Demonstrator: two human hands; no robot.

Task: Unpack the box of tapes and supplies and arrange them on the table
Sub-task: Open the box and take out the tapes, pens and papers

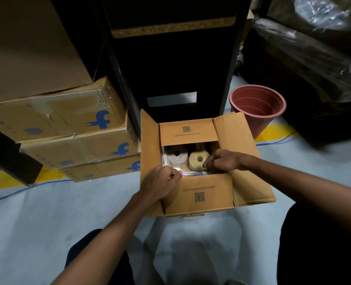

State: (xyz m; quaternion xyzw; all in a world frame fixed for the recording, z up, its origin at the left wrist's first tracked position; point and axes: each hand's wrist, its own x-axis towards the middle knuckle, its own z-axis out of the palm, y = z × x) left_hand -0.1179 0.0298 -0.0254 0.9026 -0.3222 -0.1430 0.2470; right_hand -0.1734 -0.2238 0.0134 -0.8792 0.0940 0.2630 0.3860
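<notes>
An open brown cardboard box (209, 190) stands on the grey floor, its flaps folded outward. Inside lie a white tape roll (175, 156), a yellowish tape roll (197, 160) and a clear plastic packet with coloured items (193, 173) along the near wall. My left hand (160, 182) is at the box's near left corner, fingers curled on the end of the packet. My right hand (224, 160) reaches into the box from the right, fingers curled down beside the yellowish roll; what it holds is hidden.
Stacked cartons with blue logos (71, 128) stand at the left. A dark shelf unit (174, 64) rises behind the box. A pink plastic bucket (257, 108) sits at the right rear. Plastic-wrapped bundles (314, 48) fill the far right. My knees frame the floor below.
</notes>
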